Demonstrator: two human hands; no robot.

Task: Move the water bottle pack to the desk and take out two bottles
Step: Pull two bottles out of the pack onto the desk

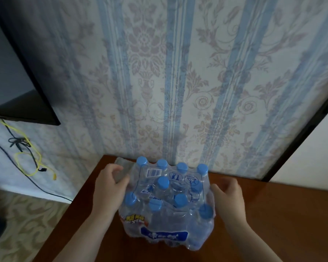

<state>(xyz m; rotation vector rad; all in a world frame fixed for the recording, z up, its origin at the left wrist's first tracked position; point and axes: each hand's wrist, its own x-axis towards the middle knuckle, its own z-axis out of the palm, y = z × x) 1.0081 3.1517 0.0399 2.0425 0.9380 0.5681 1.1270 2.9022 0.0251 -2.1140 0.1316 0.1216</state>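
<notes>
A shrink-wrapped pack of water bottles (168,201) with blue caps stands on the brown wooden desk (273,224), near its back left corner. Several caps show through the clear film, and a gap sits in the middle of the pack. My left hand (110,188) presses on the pack's left side, fingers curled over the film near the top edge. My right hand (226,195) is at the pack's right side, fingers bent and touching the film.
The patterned wall (178,82) rises right behind the desk. A black TV screen (13,76) hangs at the upper left, with yellow and black cables (27,159) dangling below it. Patterned carpet (27,224) lies to the desk's left. A dark door frame (299,133) stands at right.
</notes>
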